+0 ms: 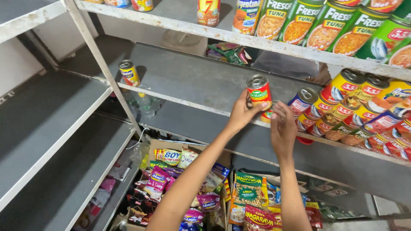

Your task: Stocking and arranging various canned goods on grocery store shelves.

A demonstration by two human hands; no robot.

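While gripped by left hand (241, 114), red-labelled can (259, 92), silver pull-tab lid

the middle shelf (188, 81) lies bare and open to the left of the red can (259, 92), apart from one small can (129, 72) far left. to the right, stacked cans (342, 107) crowd the shelf. the upper shelf rail (239, 38) limits headroom.

green cans (342, 30) cut off by top edge | second can (267, 115) largely hidden behind right hand (282, 130) | snack packets (257, 216) cropped at bottom edge
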